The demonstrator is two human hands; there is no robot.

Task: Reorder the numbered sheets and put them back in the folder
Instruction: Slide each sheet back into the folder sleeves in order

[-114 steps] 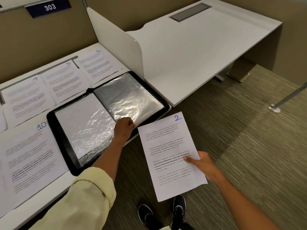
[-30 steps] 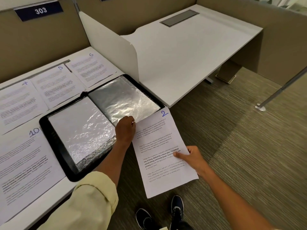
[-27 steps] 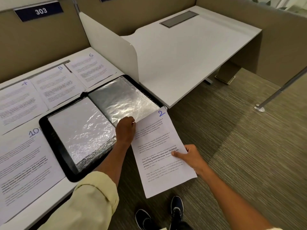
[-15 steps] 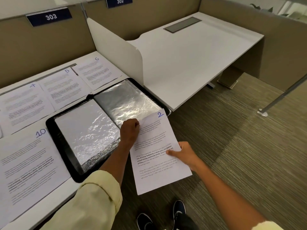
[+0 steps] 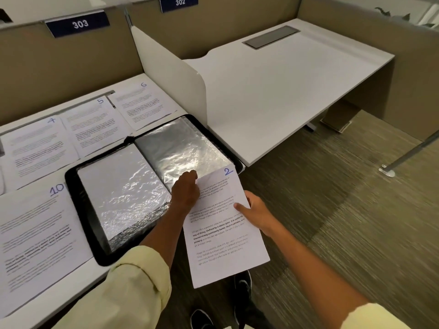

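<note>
right hand [image 5: 257,211] fingers clamped on sheet 2 [image 5: 225,236] | left hand [image 5: 186,189] fingers pinching folder [image 5: 83,205] sleeve edge, touching sheet top

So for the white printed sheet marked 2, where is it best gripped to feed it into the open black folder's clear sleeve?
Probably at the right long edge near mid-length, coming from the right, as the right hand does now. The white printed sheet marked 2 points its top corner at the clear plastic sleeve of the open black folder, where the left hand works the opening, so the leading end stays free.
</note>
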